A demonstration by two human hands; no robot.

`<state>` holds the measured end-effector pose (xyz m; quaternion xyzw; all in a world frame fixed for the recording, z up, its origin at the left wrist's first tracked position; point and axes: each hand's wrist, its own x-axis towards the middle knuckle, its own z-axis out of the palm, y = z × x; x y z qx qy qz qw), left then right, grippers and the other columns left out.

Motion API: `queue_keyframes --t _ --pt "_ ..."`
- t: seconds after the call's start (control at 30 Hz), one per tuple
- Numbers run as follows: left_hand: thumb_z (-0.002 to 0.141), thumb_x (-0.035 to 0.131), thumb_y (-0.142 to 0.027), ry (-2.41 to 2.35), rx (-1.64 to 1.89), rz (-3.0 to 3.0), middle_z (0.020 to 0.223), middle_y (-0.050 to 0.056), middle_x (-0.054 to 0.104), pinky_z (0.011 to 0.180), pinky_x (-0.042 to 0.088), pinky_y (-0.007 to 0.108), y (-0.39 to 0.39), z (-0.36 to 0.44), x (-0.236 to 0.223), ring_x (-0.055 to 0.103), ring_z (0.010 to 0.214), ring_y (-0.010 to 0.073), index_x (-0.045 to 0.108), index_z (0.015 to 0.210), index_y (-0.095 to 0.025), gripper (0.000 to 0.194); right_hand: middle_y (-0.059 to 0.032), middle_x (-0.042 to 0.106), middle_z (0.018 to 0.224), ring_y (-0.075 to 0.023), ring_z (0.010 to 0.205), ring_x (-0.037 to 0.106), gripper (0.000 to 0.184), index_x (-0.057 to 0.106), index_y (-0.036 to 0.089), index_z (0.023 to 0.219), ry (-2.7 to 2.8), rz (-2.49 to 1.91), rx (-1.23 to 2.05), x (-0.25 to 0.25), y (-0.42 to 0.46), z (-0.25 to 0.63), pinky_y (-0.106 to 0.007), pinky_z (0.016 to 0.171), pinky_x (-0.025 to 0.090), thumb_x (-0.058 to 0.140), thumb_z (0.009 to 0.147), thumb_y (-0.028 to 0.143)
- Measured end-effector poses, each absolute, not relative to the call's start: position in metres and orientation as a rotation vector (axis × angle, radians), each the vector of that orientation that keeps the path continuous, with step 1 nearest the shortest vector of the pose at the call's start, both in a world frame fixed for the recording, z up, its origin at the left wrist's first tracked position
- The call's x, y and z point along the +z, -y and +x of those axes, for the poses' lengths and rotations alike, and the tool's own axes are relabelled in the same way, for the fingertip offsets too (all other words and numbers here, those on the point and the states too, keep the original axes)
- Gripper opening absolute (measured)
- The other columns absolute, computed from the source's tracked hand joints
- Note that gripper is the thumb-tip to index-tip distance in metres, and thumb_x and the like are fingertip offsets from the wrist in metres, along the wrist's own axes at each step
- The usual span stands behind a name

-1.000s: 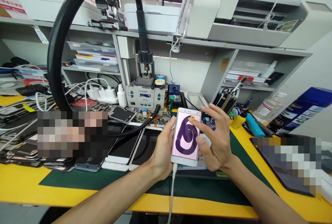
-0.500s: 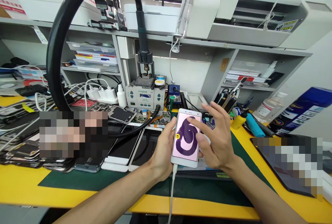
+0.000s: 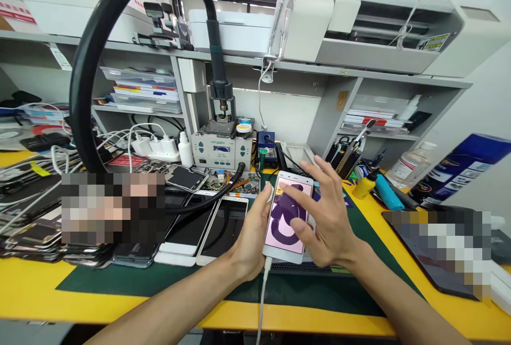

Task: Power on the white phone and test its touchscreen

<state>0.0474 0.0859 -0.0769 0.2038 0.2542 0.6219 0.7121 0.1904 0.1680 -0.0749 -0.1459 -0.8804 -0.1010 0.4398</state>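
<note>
A white smartphone [image 3: 284, 252] is held upright, leaning slightly right, over the green mat [image 3: 131, 279]. Its lit screen shows thick dark purple strokes on pale pink, with a small yellow mark near the top left. My left hand [image 3: 250, 238] grips the phone along its left edge, thumb at the side. A white cable [image 3: 262, 297] is plugged into the bottom of the phone and hangs over the table's front edge. My right hand [image 3: 329, 217] is spread in front of the screen's right half, holding nothing. Its index fingertip is at the upper screen, and the thumb covers part of the strokes.
Stacked phones and screens [image 3: 35, 228] crowd the left, beside white phone panels [image 3: 225, 225]. Behind stands a rework station [image 3: 221, 149] with a thick black hose [image 3: 82, 68]. A yellow bottle [image 3: 364, 186] and a dark tablet [image 3: 415, 249] lie on the right.
The phone has tilted a little to the right. My right index finger has moved left across the screen. The yellow mark and purple strokes on the screen have changed. My left hand keeps its grip.
</note>
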Motion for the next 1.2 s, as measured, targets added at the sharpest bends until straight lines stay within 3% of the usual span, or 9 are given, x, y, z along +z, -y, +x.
queue_keyframes --t 0.33,0.77,0.97,1.2 --pt "0.097 0.046 -0.055 -0.597 1.358 0.438 0.101 0.014 0.076 0.085 0.055 0.037 -0.087 0.046 -0.075 0.073 0.091 0.0276 0.067 0.126 -0.011 0.057 -0.0108 0.038 0.153 -0.0419 0.147 0.028 0.042 0.065 0.024 0.126 2.185 -0.351 -0.220 -0.074 -0.167 0.191 -0.069 0.114 0.029 0.052 0.088 0.036" --pt "0.097 0.032 -0.065 -0.589 1.259 0.554 0.082 0.016 0.074 0.062 0.053 0.032 -0.090 0.040 -0.079 0.069 0.059 0.0224 0.069 0.116 -0.008 0.070 -0.0105 0.061 0.130 -0.0403 0.130 0.049 0.026 0.076 0.022 0.095 1.940 -0.323 -0.301 -0.070 -0.182 0.203 -0.064 0.101 0.042 0.055 0.081 0.017" --pt "0.097 0.036 -0.059 -0.601 1.316 0.502 0.083 0.015 0.075 0.067 0.054 0.035 -0.089 0.042 -0.076 0.069 0.061 0.0235 0.068 0.121 -0.009 0.064 -0.0109 0.062 0.128 -0.0396 0.127 0.051 0.026 0.076 0.021 0.095 2.006 -0.201 -0.248 -0.076 -0.170 0.195 -0.066 0.101 0.043 0.058 0.076 0.018" --pt "0.096 0.037 -0.062 -0.606 1.272 0.544 0.078 0.013 0.072 0.064 0.053 0.033 -0.089 0.040 -0.077 0.068 0.058 0.0223 0.070 0.108 -0.009 0.063 -0.0105 0.065 0.123 -0.0376 0.123 0.054 0.025 0.077 0.022 0.090 1.921 -0.288 -0.318 -0.072 -0.178 0.201 -0.060 0.096 0.047 0.057 0.079 0.013"
